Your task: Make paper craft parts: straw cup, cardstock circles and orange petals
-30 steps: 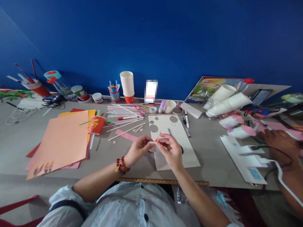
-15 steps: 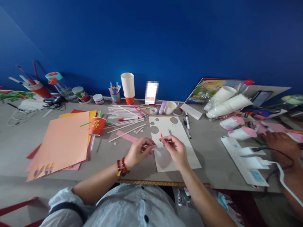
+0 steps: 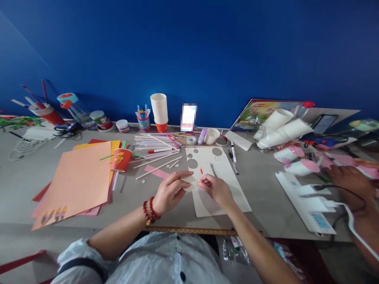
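Above the white paper sheet [image 3: 233, 199] with round holes, my left hand [image 3: 168, 194] grips a pale paper disc [image 3: 189, 185] between fingers and thumb. The fingers of my right hand [image 3: 217, 190] pinch a small orange piece [image 3: 199, 181] close to the disc's right edge. Another small orange piece [image 3: 201, 170] lies on the sheet just beyond my right fingertips. A thin metal tool [image 3: 213, 169], its kind unclear, rests on the sheet behind my right hand. Left of the disc, a pink paper strip [image 3: 156, 172] lies partly behind my left hand.
Orange paper sheets [image 3: 85, 173] and a red cup [image 3: 121, 159] are at left. Paper straws [image 3: 154, 142] and stacked white cups [image 3: 160, 108] stand behind. A power strip [image 3: 304, 203] is at right, where another person's hand [image 3: 349, 181] touches pink paper [image 3: 340, 159].
The disc in my left hand has turned from edge-on to show more of its face. My right hand has dropped slightly, bringing the orange piece closer to it.
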Demonstrator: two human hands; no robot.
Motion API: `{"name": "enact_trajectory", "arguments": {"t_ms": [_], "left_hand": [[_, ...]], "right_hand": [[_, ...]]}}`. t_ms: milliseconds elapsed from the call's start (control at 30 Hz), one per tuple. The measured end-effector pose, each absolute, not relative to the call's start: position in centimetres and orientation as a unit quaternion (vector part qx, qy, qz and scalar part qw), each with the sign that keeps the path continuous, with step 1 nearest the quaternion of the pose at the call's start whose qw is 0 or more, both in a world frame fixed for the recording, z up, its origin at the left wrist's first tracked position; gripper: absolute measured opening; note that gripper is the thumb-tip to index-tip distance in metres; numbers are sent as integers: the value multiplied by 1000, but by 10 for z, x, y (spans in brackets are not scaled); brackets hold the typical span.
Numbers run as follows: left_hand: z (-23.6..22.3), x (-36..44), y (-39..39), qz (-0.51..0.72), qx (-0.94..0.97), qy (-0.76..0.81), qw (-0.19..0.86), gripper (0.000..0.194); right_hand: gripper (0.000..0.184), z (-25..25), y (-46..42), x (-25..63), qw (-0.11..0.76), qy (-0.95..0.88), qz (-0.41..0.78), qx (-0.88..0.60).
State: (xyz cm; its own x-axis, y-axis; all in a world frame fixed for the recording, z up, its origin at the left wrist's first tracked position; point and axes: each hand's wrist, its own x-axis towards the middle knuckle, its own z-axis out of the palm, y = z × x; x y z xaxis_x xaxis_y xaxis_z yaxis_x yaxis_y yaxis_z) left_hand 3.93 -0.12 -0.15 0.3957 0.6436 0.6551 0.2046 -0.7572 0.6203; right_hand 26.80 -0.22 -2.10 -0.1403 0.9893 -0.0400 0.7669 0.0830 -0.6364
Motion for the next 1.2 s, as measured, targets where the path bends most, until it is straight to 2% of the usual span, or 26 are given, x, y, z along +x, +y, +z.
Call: {"name": "enact_trajectory", "arguments": {"t_ms": [167, 233, 400, 467, 600, 833, 967, 1067, 1133, 1200], "left_hand": [[6, 34, -1, 481, 808, 239, 243, 24], [11, 31, -1, 487, 799, 237, 261, 24], [20, 27, 2, 495, 752, 308, 307, 15], [18, 28, 4, 488, 717, 359, 345, 11], [8, 29, 9, 486, 663, 395, 411, 14], [-2, 29, 15, 474, 640, 404, 450, 18], [1, 26, 19, 487, 651, 376, 446, 15], [15, 19, 23, 474, 718, 336, 384, 9], [29, 14, 25, 438, 778, 315, 322, 8], [44, 10, 26, 385, 837, 303, 245, 12]], "right_hand": [[12, -17, 2, 268, 172, -730, 188, -634], [15, -10, 10, 274, 199, -732, 171, -629], [28, 11, 67, 290, 338, -678, 116, -642], [34, 15, 97, 290, 351, -663, 110, -652], [39, 14, 143, 277, 316, -617, 64, -718], [24, 8, 165, 263, 255, -619, 18, -743], [18, 17, 155, 262, 294, -632, -5, -717], [17, 28, 133, 265, 353, -691, 60, -627], [19, 37, 113, 268, 356, -736, 206, -538], [20, 46, 89, 268, 323, -757, 348, -449]]}}
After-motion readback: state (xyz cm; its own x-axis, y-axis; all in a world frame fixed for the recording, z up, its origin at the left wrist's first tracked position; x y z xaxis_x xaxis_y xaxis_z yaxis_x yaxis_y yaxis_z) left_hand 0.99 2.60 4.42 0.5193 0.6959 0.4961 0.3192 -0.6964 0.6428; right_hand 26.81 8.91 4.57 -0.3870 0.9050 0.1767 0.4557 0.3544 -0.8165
